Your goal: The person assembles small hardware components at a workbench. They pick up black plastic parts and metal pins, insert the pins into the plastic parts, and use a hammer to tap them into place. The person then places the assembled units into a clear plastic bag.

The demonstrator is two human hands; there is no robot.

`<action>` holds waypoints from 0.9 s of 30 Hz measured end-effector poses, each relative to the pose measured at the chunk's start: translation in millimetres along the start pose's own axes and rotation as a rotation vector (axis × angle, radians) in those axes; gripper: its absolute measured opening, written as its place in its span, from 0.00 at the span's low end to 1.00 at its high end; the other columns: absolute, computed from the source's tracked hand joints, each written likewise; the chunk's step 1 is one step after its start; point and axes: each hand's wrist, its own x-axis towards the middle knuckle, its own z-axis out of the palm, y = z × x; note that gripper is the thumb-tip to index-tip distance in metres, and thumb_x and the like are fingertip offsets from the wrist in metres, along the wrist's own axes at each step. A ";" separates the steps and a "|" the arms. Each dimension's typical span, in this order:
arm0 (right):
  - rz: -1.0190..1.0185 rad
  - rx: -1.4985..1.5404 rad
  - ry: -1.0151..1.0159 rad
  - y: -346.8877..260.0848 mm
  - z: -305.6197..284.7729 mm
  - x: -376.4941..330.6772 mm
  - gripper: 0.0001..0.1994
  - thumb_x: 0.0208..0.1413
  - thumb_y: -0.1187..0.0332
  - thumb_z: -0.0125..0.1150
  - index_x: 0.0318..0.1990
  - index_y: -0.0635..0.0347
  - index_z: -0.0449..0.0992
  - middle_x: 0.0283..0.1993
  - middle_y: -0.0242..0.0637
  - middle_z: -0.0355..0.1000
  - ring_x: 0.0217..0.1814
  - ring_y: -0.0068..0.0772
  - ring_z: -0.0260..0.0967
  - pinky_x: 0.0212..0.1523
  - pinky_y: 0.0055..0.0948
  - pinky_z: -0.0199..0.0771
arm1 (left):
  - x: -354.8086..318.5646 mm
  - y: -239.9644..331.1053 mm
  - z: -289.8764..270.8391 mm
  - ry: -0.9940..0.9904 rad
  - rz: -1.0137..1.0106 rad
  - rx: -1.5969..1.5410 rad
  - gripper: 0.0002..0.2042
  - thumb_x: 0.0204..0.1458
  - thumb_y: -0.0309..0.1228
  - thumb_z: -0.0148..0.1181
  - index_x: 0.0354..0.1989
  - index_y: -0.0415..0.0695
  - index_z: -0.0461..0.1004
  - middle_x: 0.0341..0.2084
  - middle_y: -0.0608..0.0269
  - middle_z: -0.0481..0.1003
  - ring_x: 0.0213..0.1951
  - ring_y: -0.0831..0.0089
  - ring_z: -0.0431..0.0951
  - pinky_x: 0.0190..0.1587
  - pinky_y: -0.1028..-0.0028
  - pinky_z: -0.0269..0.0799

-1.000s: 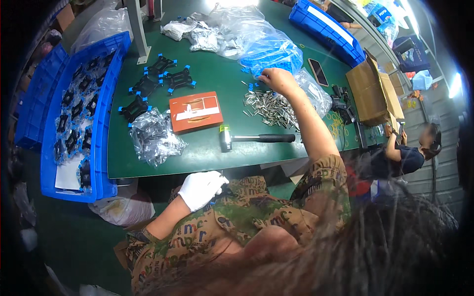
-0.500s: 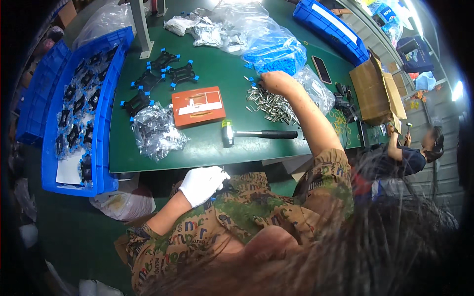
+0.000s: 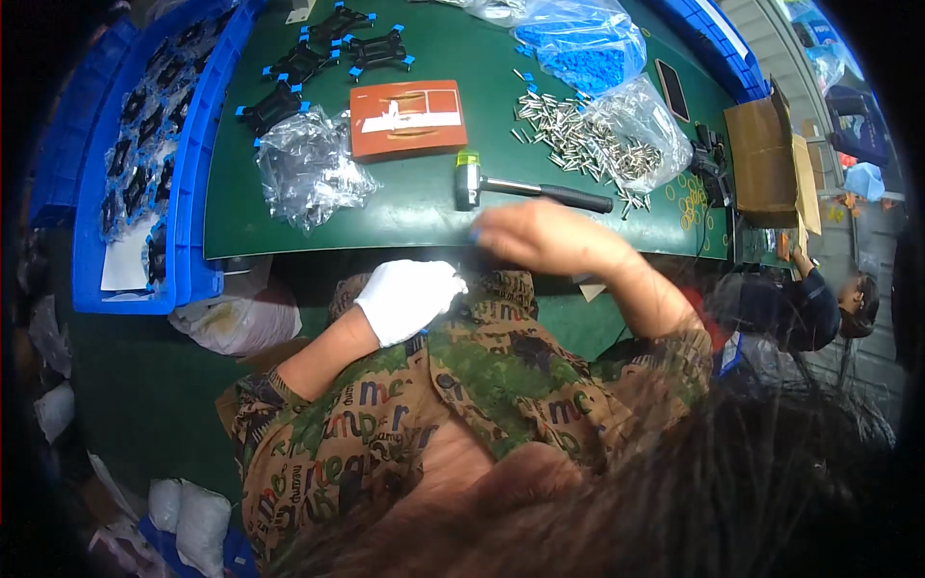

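My left hand (image 3: 403,301), in a white glove, is closed near my lap at the table edge. A small metal tip shows at its fingers. Beneath it peeks the blue tip of a dark part, mostly hidden by the glove. My bare right hand (image 3: 525,236) is over the table's front edge, fingers together, pinching a small blue piece (image 3: 474,234). Just beyond it lies a mallet (image 3: 540,193) with a black grip and a yellow-green face. Loose metal pins (image 3: 568,135) are heaped farther back, beside a clear bag of blue pieces (image 3: 588,67).
Black X-shaped frames with blue tips (image 3: 303,63) lie at the far left, near an orange-brown box (image 3: 409,118) and crumpled clear plastic (image 3: 313,169). Blue crates (image 3: 198,193) stand left. A phone (image 3: 672,90) and carton (image 3: 761,149) are right; a co-worker (image 3: 800,308) sits beyond.
My right hand has come back from the pins and blue pieces to the table's front edge, near my left hand. The view has tipped, so the table sits higher.
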 end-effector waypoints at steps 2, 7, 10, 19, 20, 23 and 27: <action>-0.003 0.009 -0.087 -7.0 18.4 -6.7 0.13 0.67 0.61 0.53 0.50 0.60 0.75 0.41 0.52 0.77 0.44 0.59 0.75 0.46 0.50 0.75 | 0.4 -3.0 5.1 -0.014 0.012 0.023 0.06 0.57 0.34 0.57 0.36 0.48 0.78 0.29 0.61 0.77 0.28 0.60 0.80 0.31 0.63 0.76; 0.009 0.042 -0.139 -1.8 41.1 -10.5 0.12 0.67 0.62 0.53 0.47 0.61 0.74 0.39 0.50 0.76 0.43 0.60 0.74 0.43 0.51 0.74 | 0.1 -1.0 6.9 -0.069 -0.059 0.019 0.09 0.60 0.35 0.55 0.36 0.45 0.79 0.26 0.60 0.78 0.28 0.65 0.79 0.31 0.68 0.74; 0.027 0.039 -0.135 -6.8 41.1 -13.6 0.11 0.67 0.63 0.52 0.47 0.60 0.74 0.38 0.50 0.76 0.42 0.60 0.74 0.43 0.51 0.73 | 1.9 2.1 5.4 -0.099 -0.078 0.035 0.11 0.62 0.36 0.54 0.37 0.44 0.79 0.24 0.60 0.78 0.27 0.68 0.78 0.31 0.71 0.73; 0.018 0.010 -0.079 -7.4 36.7 -15.9 0.11 0.66 0.62 0.52 0.43 0.61 0.72 0.35 0.51 0.74 0.39 0.61 0.73 0.40 0.52 0.72 | 4.4 4.5 8.0 -0.110 -0.098 0.032 0.12 0.62 0.38 0.55 0.33 0.45 0.78 0.22 0.61 0.77 0.24 0.66 0.77 0.29 0.69 0.72; 0.016 0.006 -0.104 -7.6 37.3 -15.3 0.11 0.66 0.62 0.52 0.43 0.61 0.72 0.34 0.51 0.74 0.39 0.61 0.72 0.40 0.52 0.72 | 4.2 3.1 9.5 -0.107 -0.086 0.055 0.12 0.62 0.38 0.55 0.32 0.45 0.78 0.22 0.61 0.77 0.24 0.65 0.77 0.29 0.68 0.72; -0.004 0.032 -0.105 -9.7 35.5 -15.6 0.10 0.66 0.63 0.52 0.43 0.61 0.72 0.34 0.51 0.74 0.39 0.62 0.72 0.40 0.52 0.72 | 3.6 -4.6 17.1 -0.083 -0.019 0.131 0.11 0.61 0.39 0.55 0.31 0.47 0.78 0.21 0.62 0.77 0.25 0.63 0.78 0.29 0.66 0.73; -0.028 0.008 -0.140 -8.4 39.4 -17.5 0.11 0.67 0.62 0.51 0.41 0.62 0.71 0.33 0.53 0.74 0.39 0.62 0.72 0.40 0.54 0.71 | 1.9 -9.7 23.7 -0.072 0.129 0.278 0.10 0.59 0.37 0.56 0.31 0.46 0.77 0.23 0.57 0.77 0.27 0.55 0.80 0.30 0.60 0.75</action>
